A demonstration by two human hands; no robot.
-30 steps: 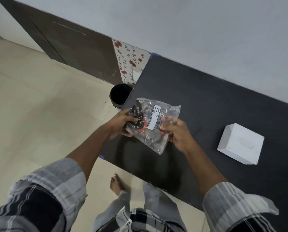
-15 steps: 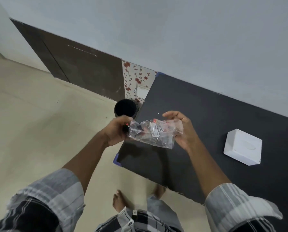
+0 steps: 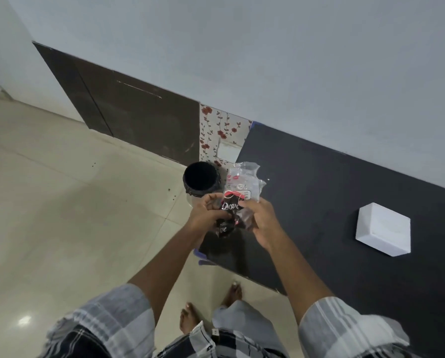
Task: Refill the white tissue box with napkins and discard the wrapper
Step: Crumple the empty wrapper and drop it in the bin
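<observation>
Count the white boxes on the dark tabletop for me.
1. The white square tissue box sits alone on the dark tabletop, to the right of both hands; none other shows, though the table's right end runs out of view.

Short-sleeved plaid shirt, bare forearms, bare feet

Both sleeves [image 3: 112,316] end near the elbow — broad grey and white bands crossed by dark, near-black blocks and thin pale stripes. The same check covers the shirt front [image 3: 216,342], above loose grey trousers [image 3: 244,321] — no footwear.
</observation>
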